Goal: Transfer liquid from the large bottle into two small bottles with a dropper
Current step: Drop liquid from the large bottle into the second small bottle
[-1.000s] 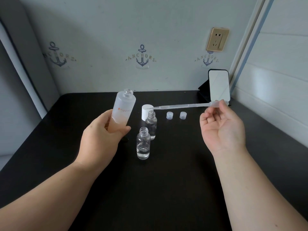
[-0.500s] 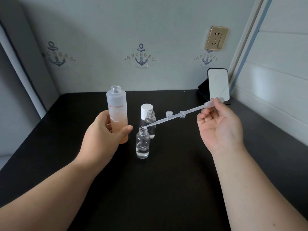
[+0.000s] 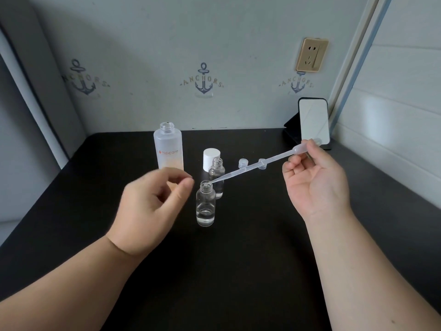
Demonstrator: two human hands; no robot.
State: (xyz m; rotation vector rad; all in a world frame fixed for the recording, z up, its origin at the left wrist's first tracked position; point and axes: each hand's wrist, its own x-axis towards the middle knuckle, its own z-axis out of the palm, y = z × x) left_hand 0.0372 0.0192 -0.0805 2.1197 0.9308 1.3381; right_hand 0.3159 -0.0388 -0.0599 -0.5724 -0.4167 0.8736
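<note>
On the black table (image 3: 238, 271), with 12 o'clock at the back wall:

Large bottle (image 3: 168, 149): upright and uncapped at 11 o'clock, apart from either hand, peach liquid low inside.

Near small bottle (image 3: 205, 204): open, centre, holding a shallow layer of clear liquid.

Far small bottle (image 3: 216, 177): just behind it toward 12 o'clock, open, fill level hard to read.

Dropper (image 3: 257, 164): slanted, tip at the near small bottle's mouth.

Right hand (image 3: 315, 182): at 2 o'clock, fingers pinching the bulb.

Left hand (image 3: 152, 206): at 9 o'clock, loosely curled, holding nothing.

Caps: white cap (image 3: 211, 158) and 2 small caps (image 3: 243, 163) off, toward 12 o'clock.

Progress: judged partway; this squeeze, more filling and capping remain.
</note>
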